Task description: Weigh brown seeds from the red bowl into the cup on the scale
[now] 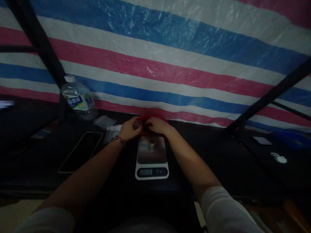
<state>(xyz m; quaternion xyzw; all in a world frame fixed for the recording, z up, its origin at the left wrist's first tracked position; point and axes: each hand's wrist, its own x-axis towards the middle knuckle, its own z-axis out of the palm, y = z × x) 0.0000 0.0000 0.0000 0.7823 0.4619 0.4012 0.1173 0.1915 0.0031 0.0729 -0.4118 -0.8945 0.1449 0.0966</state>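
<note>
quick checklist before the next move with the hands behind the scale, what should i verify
1. Both hands on the work: left hand and right hand meet at a red thing just behind the scale. Ok.
2. What each grip holds: fingers are bunched together and the light is dim. Cannot tell.
3. Scale platform: one small pale object sits on it, the rest bare. Ok.
4. Scale display: lit, digits too small to read. Cannot tell.
5. Phone lies flat beside the left forearm, apart from it. Ok.
6. Water bottle stands capped at the back left, away from the hands. Ok.
</note>
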